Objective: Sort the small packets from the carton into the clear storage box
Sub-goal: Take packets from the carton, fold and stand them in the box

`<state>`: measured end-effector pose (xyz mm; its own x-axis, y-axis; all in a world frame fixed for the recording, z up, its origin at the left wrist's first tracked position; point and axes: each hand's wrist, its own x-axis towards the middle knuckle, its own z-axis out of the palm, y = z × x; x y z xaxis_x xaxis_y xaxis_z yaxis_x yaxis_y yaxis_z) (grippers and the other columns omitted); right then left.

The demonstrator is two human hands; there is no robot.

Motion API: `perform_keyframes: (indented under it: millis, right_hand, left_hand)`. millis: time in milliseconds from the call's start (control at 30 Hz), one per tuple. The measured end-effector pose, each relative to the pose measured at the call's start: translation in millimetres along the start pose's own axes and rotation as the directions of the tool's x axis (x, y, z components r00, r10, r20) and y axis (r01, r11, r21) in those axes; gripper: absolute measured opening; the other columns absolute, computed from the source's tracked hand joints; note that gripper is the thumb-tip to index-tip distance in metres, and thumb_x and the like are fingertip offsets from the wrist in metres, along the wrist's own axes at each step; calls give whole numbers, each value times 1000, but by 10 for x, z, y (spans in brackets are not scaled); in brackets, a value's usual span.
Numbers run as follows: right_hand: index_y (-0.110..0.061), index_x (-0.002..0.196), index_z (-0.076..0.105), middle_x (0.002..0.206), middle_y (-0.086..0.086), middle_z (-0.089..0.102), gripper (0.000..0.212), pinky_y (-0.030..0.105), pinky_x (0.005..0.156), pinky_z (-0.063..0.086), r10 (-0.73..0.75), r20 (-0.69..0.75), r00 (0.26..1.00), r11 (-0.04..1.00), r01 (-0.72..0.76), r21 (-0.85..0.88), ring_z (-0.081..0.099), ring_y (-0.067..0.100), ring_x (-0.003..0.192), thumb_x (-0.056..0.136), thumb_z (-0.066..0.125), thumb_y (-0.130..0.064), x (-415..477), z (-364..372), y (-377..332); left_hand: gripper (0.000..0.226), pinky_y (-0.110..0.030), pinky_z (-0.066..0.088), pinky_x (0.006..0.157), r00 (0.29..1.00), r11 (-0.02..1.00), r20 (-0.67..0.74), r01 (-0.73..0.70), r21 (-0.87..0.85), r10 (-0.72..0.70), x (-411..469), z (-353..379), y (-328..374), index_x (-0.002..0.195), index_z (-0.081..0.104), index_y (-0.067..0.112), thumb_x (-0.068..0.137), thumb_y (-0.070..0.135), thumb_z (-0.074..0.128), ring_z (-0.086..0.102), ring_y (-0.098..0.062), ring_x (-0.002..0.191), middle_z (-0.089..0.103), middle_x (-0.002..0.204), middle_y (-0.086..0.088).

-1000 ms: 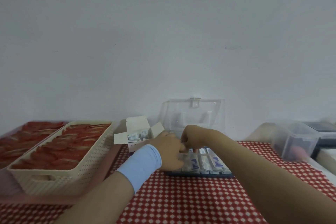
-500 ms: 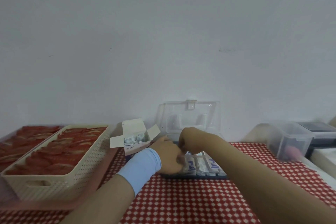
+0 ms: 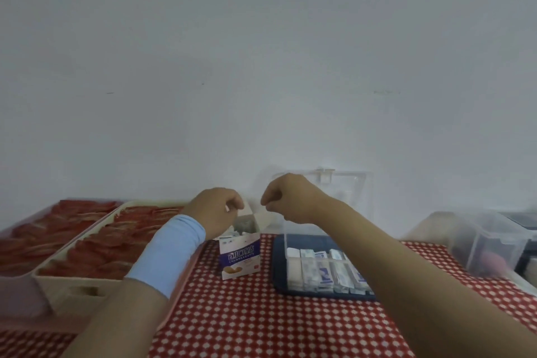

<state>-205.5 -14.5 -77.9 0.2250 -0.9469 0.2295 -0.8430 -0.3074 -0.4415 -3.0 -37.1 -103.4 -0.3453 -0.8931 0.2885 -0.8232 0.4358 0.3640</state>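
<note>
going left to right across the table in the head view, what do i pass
tray of red packets → cream basket of red packets → carton → clear storage box → clear tub

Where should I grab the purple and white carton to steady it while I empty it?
Probably grip the carton round its printed lower body with the left hand, from the left. It stands upright with top flaps open, so those give no firm hold, and the clear storage box sits to its right.
</note>
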Motion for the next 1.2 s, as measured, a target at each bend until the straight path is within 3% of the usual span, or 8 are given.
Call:
perform_keyframes:
  millis: [100,267,633,733,867,1000,1100,1200]
  right_hand:
    - [-24,105,77,107,-8,74,16,31,89,56,-10,45,999,997,14,-82,66,9,91,92,69,-21,126,236,-162]
    - [-30,101,78,100,-12,75,15,30,83,57,5,102,995,986,12,-168,67,7,89,87,73,-28,305,463,-329]
    - [-39,98,77,94,-14,71,13,27,74,56,50,132,990,967,-15,-255,65,10,82,89,68,-39,484,789,-349]
    - [-38,102,76,100,-14,71,16,31,82,57,46,110,993,974,-20,-227,66,11,91,89,69,-33,479,824,-324]
    - [-32,112,74,107,-11,72,23,31,85,56,34,28,999,992,-31,-120,65,10,94,90,69,-25,434,801,-230]
    - [-30,104,76,97,-16,71,18,16,66,46,-13,-82,997,997,20,79,57,-4,72,95,63,-21,429,828,-133]
    - [-31,91,74,85,-14,70,17,16,61,49,6,-144,990,964,32,265,63,3,72,95,64,-18,421,810,-78]
    - [-27,86,74,83,-5,73,18,24,68,57,23,-186,982,915,54,400,67,14,76,93,66,-13,399,773,-15]
  left_hand:
    - [19,-18,40,84,996,996,42,73,54,-75,-41,64,-242,109,69,28,94,20,60,58,-6,94,66,114,8]
    - [32,-15,36,88,994,995,47,99,-21,-98,-89,127,-344,126,66,20,96,21,56,59,-12,115,65,130,3]
    - [33,-21,45,88,989,967,53,144,-208,-136,-62,153,-519,121,68,21,89,18,65,65,-12,102,70,121,1]
    - [30,-17,41,79,991,969,43,132,-211,-125,-35,170,-515,119,70,21,89,23,68,62,-8,92,70,117,3]
    - [28,-8,38,67,994,971,33,108,-215,-104,-14,190,-533,117,70,24,90,30,69,59,-5,88,68,109,9]
    - [19,-17,47,76,994,964,1,104,-246,-107,-13,218,-552,105,73,29,86,27,71,62,-2,89,69,98,13]
    - [5,-16,45,69,989,957,-82,95,-273,-122,8,251,-540,90,74,28,86,28,71,63,1,82,70,87,15]
    - [7,-22,51,76,983,930,-141,58,-362,-116,27,274,-514,91,75,26,85,29,73,65,-1,83,72,86,14]
